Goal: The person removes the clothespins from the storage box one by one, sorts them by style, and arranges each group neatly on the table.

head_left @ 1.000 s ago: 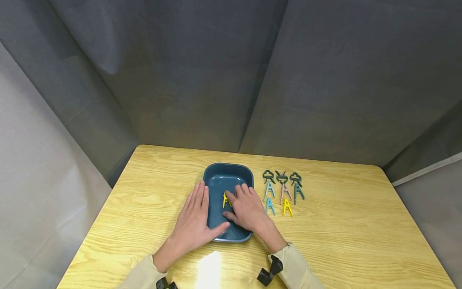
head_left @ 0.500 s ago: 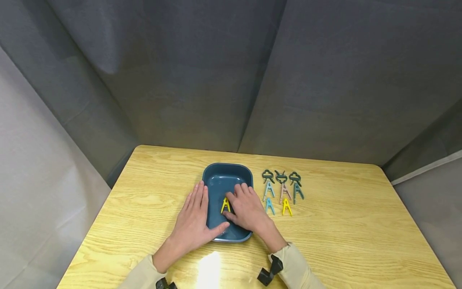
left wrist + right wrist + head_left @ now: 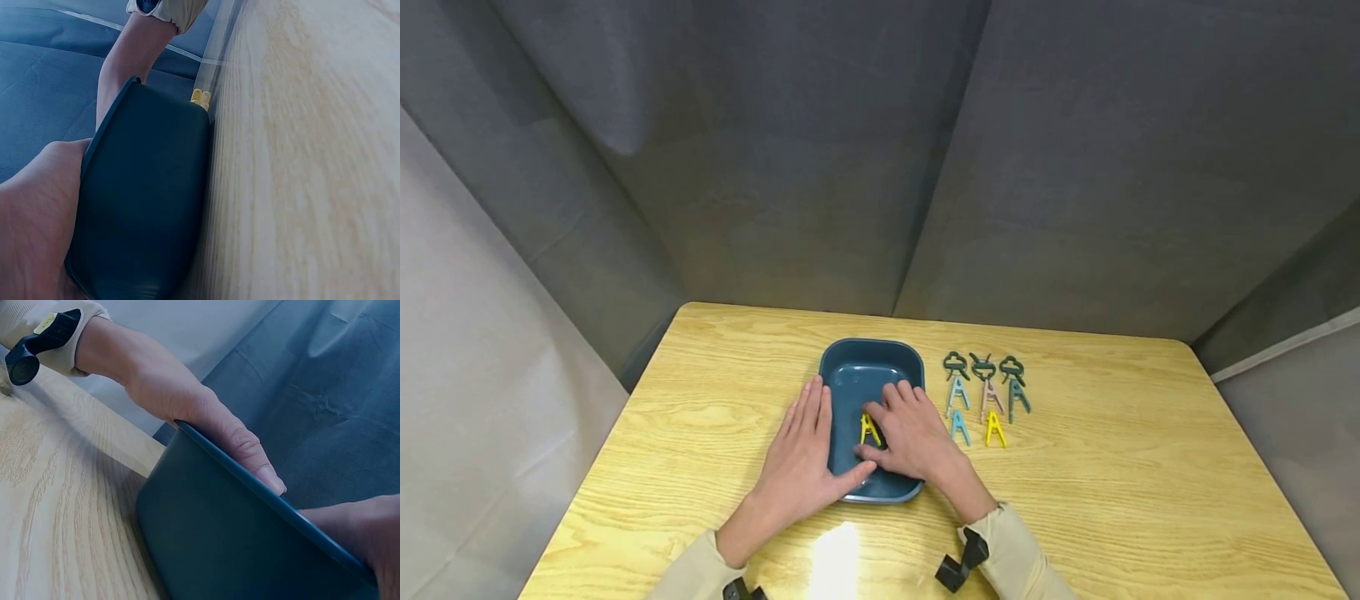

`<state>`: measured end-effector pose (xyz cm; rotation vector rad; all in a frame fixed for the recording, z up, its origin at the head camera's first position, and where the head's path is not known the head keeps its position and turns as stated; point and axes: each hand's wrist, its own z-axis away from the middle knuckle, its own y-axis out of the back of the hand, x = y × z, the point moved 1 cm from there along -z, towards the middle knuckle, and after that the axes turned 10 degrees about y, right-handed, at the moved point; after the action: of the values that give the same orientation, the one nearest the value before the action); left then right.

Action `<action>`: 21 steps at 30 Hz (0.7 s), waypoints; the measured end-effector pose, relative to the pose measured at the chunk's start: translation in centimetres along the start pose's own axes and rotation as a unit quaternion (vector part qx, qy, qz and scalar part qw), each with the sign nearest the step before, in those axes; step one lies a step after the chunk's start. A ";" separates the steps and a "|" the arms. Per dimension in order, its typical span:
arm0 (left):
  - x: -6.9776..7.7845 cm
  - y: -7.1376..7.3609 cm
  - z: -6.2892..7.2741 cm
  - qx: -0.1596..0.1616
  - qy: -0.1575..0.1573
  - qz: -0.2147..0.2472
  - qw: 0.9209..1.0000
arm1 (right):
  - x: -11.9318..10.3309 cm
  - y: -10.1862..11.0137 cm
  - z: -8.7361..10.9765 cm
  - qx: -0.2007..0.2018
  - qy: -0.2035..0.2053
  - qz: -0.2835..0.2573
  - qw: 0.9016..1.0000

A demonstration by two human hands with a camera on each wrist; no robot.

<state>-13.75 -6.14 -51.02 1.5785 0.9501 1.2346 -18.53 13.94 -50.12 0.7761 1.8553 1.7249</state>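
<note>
A dark teal tray (image 3: 870, 346) stands on the wooden table, with a small yellow clothespin (image 3: 868, 428) inside it. Over the tray's right side reaches my right hand (image 3: 916, 435). Its index fingertip is at the clothespin's upper end and its thumb lies just below the legs, apart from the index; no pinch shows. My left hand (image 3: 799, 457) rests with straight fingers along the tray's left rim, its thumb across the near rim. In the left wrist view the tray wall (image 3: 144, 194) hides the inside. The right wrist view also shows mostly outer wall (image 3: 212, 531).
Right of the tray lie dark green flower-shaped clips (image 3: 983, 367) in a row. Before them are a light blue (image 3: 958, 395), a pink (image 3: 991, 401) and a dark green clothespin (image 3: 1017, 400). Nearer lie a smaller blue (image 3: 959, 427) and another yellow one (image 3: 995, 429).
The yellow clothespin in the tray has shifted slightly nearer and turned under my right fingers. My right thumb has moved left below its legs. The left hand stays at the rim.
</note>
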 end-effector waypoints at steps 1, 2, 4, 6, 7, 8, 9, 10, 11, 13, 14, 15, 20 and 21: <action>0.0 0.0 0.0 -0.001 0.001 0.000 1.000 | 0.0 0.0 0.0 0.001 0.001 0.002 1.000; 0.0 0.0 0.0 -0.001 0.001 0.000 1.000 | 0.0 0.0 0.0 0.003 0.001 0.004 1.000; 0.0 0.1 0.0 -0.003 0.002 0.000 1.000 | 0.0 0.0 0.0 0.005 0.001 0.008 1.000; 0.0 0.1 0.0 -0.003 0.002 -0.001 1.000 | 0.0 -0.1 0.0 0.004 0.001 0.011 1.000; 0.0 0.1 0.0 -0.003 0.002 -0.001 1.000 | 0.0 -0.2 0.0 0.001 -0.001 0.011 1.000; 0.0 0.1 -0.1 -0.003 0.002 -0.001 1.000 | 0.0 -0.2 0.0 -0.001 -0.002 0.011 1.000; 0.0 0.1 -0.1 -0.003 0.002 -0.002 1.000 | 0.0 -0.3 0.0 -0.002 -0.004 0.010 1.000; 0.0 0.1 -0.1 -0.001 0.001 -0.002 1.000 | 0.0 -0.3 0.0 -0.005 -0.006 0.009 1.000; 0.0 0.1 -0.1 -0.001 0.001 -0.002 1.000 | 0.0 -0.3 0.0 -0.007 -0.008 0.009 1.000; 0.0 0.1 -0.1 -0.003 0.001 -0.002 1.000 | 0.0 -0.3 0.0 -0.006 -0.010 0.009 1.000; 0.0 0.1 -0.1 -0.005 0.002 -0.002 1.000 | 0.0 -0.3 0.0 -0.005 -0.011 0.009 1.000; 0.0 0.1 0.0 -0.006 0.002 -0.002 1.000 | 0.0 -0.3 0.0 -0.004 -0.011 0.010 1.000; 0.0 0.1 0.0 -0.009 0.003 0.000 1.000 | -0.1 -0.2 0.0 -0.004 -0.011 0.013 1.000; 0.0 0.1 0.0 -0.009 0.003 0.000 1.000 | -0.1 -0.2 0.0 -0.003 -0.010 0.015 1.000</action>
<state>-13.79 -6.14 -50.94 1.5615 0.9416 1.2453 -18.47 13.93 -50.30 0.8196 1.8326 1.7343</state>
